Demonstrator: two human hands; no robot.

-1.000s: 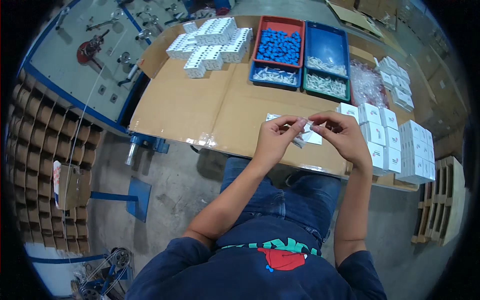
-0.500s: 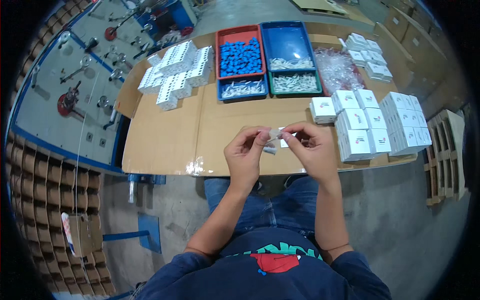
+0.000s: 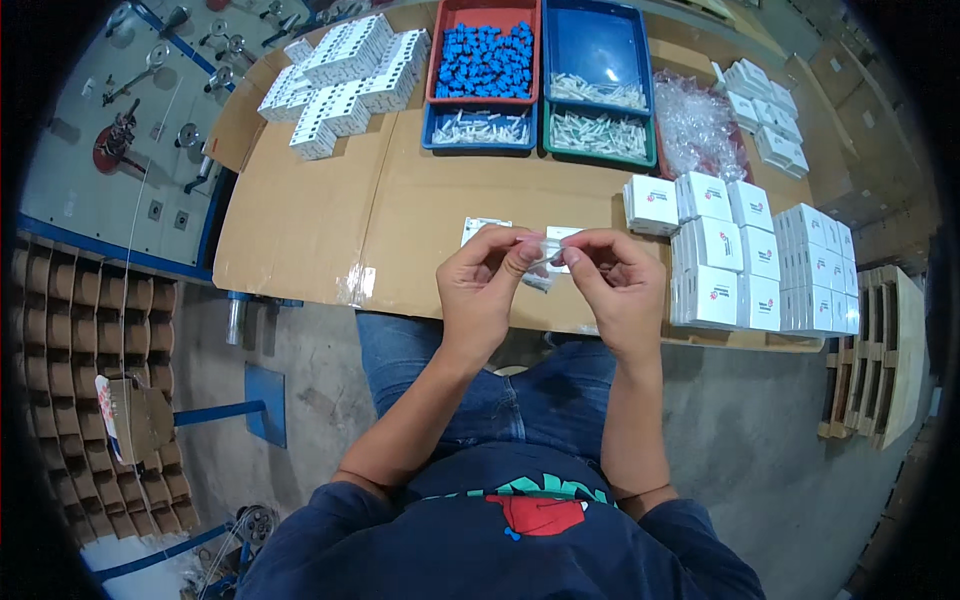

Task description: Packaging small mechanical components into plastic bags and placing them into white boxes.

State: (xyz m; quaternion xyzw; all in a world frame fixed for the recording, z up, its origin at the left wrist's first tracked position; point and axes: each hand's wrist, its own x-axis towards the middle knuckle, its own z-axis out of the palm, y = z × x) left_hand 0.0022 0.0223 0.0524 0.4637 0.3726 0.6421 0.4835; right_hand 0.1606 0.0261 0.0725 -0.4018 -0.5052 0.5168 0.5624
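Observation:
My left hand (image 3: 478, 295) and my right hand (image 3: 622, 290) are close together over the cardboard tabletop's front part. Both pinch a small clear plastic bag (image 3: 537, 279) between thumb and forefinger. Its top edge runs between my fingertips, and the lower part hangs just below them. What is inside, if anything, is too small to make out. Beyond my left fingers lies a white printed card or flat box (image 3: 484, 227), and another white piece (image 3: 564, 233) shows behind my right fingertips, partly covered.
Stacked white boxes stand right (image 3: 716, 245) and far left (image 3: 345, 55). At the back are a red tray (image 3: 436, 60) of blue pieces, blue (image 3: 597, 15) and green (image 3: 652, 150) trays with white sticks, and a heap of clear bags (image 3: 695, 125). A wooden pallet (image 3: 890, 350) stands right.
The whole view has tilted, so the table sits higher in the picture. My hands stay together on the plastic bag, with only a slight shift of the fingers.

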